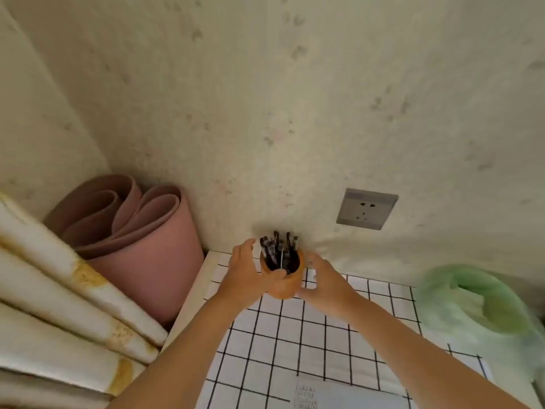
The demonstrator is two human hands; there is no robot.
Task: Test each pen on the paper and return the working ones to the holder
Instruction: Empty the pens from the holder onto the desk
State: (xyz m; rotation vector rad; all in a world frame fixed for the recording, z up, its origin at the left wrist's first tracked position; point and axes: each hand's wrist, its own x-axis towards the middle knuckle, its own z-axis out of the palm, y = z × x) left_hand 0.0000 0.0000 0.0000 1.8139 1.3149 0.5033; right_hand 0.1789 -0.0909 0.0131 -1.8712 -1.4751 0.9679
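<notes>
At frame centre, the left hand point(246, 270) grips the orange holder point(284, 286) of dark pens point(278, 249), the right hand point(326, 280) cups its side, on the checked worktop point(295, 343).

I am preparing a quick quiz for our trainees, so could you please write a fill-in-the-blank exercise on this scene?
1. The left hand and right hand hold a pen holder full of dark ____.
2. The wall socket is on the holder's ____ side.
3. The rolled mat in the corner is ____.
4. The plastic bag on the right is ____.
Missing words: pens; right; pink; green.
</notes>
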